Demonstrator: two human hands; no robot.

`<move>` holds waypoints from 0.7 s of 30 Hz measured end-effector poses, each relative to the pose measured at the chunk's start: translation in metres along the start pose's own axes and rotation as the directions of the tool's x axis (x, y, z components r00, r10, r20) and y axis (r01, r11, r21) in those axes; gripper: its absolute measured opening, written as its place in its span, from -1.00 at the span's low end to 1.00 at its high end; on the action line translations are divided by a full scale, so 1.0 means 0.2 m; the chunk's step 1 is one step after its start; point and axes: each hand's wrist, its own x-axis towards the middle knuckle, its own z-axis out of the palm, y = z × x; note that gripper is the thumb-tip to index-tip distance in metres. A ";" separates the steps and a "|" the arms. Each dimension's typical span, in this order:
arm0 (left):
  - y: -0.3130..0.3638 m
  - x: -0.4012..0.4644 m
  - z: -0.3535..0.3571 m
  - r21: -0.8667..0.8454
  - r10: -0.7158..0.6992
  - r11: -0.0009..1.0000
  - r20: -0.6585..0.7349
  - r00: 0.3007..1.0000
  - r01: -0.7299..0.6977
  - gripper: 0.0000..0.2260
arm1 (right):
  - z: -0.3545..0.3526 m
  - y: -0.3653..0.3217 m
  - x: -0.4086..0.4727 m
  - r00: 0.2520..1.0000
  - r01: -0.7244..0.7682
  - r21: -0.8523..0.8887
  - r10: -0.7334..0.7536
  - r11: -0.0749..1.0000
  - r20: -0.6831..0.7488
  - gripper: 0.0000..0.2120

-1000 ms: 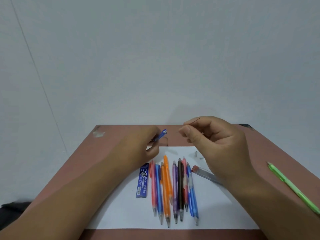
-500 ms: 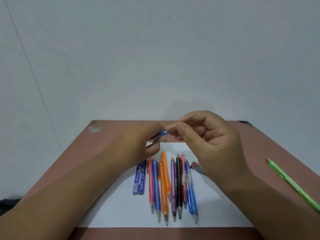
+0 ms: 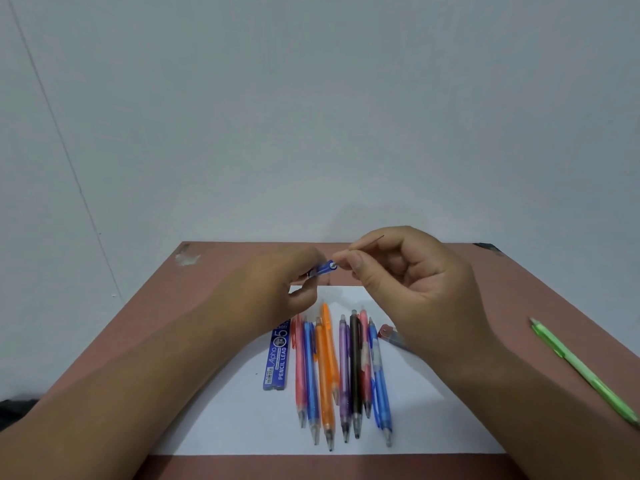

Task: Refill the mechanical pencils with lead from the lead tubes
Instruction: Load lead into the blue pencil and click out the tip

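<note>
Lead (image 3: 367,244) now nearer blue pencil (image 3: 323,268).

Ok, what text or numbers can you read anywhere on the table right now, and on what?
"Alpha", on the blue lead tube lying left of the pencil row.
"0.5", in the circle on the same tube, partly hidden.
"PENCIL LEAD", along the same tube.
Small white print at its near end: too small to read.
Pencils and the other lead tube: nothing legible.

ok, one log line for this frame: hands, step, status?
left hand: grips blue mechanical pencil | right hand: pinches thin dark lead | step: lead at pencil's open end
</note>
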 end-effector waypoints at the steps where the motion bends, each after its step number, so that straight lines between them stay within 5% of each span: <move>1: 0.00 0.00 0.00 -0.014 -0.001 1.000 0.006 1.000 0.001 -0.63 | 0.00 0.01 0.00 1.000 0.011 -0.017 -0.011 1.000 -0.001 -0.92; 5: 0.00 -0.01 0.00 -0.057 -0.018 0.998 0.039 0.999 0.020 -0.80 | -0.01 0.02 0.01 0.998 0.064 -0.109 -0.064 0.992 0.004 -0.90; 21: 0.01 -0.01 -0.01 -0.073 -0.079 0.994 0.096 0.992 0.087 -0.76 | -0.03 0.04 0.02 0.994 0.107 -0.207 -0.110 0.972 -0.001 -0.93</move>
